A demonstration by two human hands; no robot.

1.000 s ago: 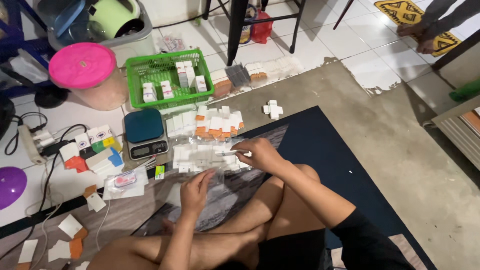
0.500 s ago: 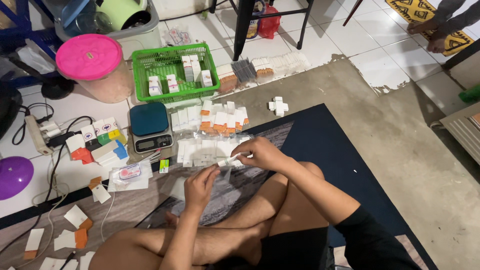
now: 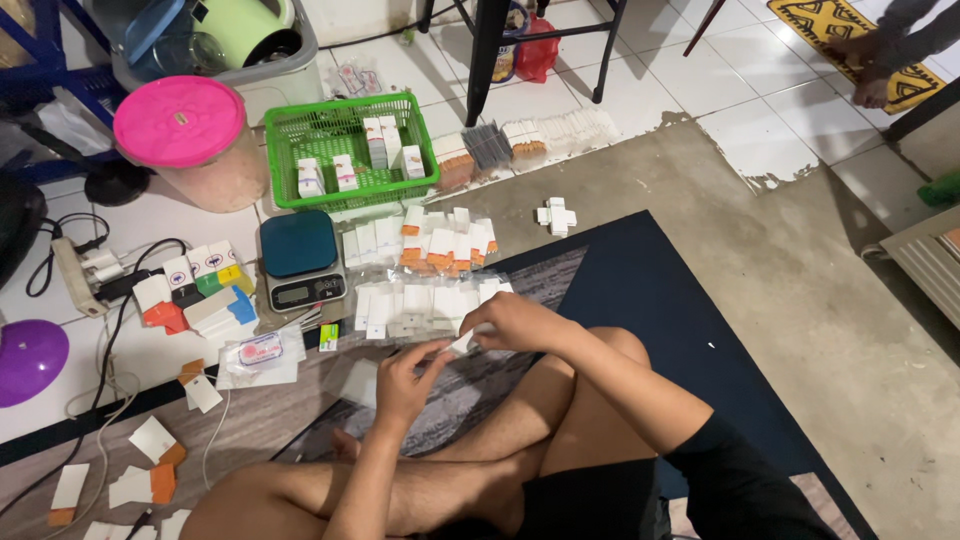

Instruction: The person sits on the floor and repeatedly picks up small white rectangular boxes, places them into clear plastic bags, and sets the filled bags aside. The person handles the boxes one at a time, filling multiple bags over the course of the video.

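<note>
I sit cross-legged on a dark mat (image 3: 640,300). My left hand (image 3: 405,375) and my right hand (image 3: 510,320) meet in front of my knees, both pinching a small white packet (image 3: 458,343) between the fingertips. Just beyond my hands lie rows of small white packets (image 3: 420,303), and further out a row of white-and-orange ones (image 3: 445,243).
A blue digital scale (image 3: 300,258) stands left of the packets. Behind it is a green basket (image 3: 345,150) with a few small boxes, a pink-lidded tub (image 3: 180,135), coloured boxes (image 3: 195,290), cables and a power strip (image 3: 75,275). Another person's feet (image 3: 870,70) are at far right.
The view has shifted slightly. My hands stay together over the packets, with the left hand raised closer to the right.
</note>
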